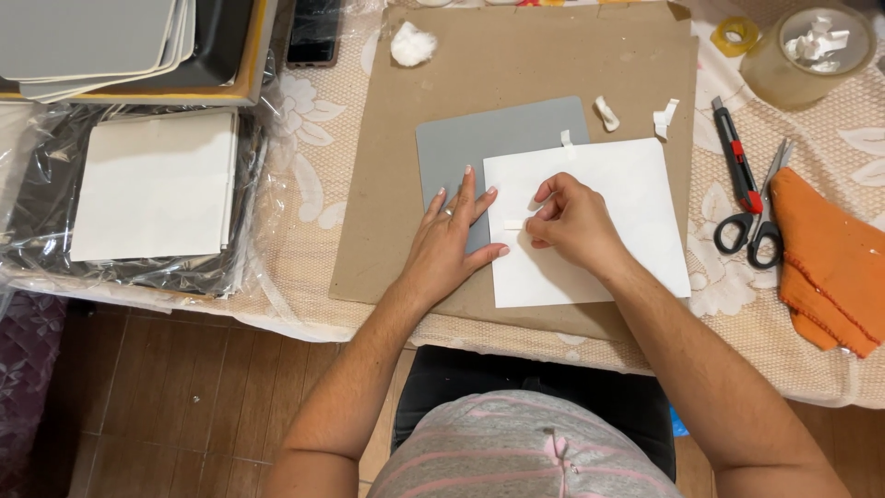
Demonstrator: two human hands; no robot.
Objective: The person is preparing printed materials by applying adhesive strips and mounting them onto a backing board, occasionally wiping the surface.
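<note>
White paper [608,203] overlaps a grey board [452,148]; left hand [452,244] lies flat, grip released, right hand [572,221] pinching tape strip [513,224].

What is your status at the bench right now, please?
Left hand flat, pinning the grey sheet and white sheet. Right hand pinching a small white tape strip on the white sheet. Nothing in the way.

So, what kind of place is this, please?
Probably a home craft table. A lace-patterned tablecloth covers it, with scissors, a utility knife and a tape roll beside a cardboard mat. The hands work on white paper.
</note>
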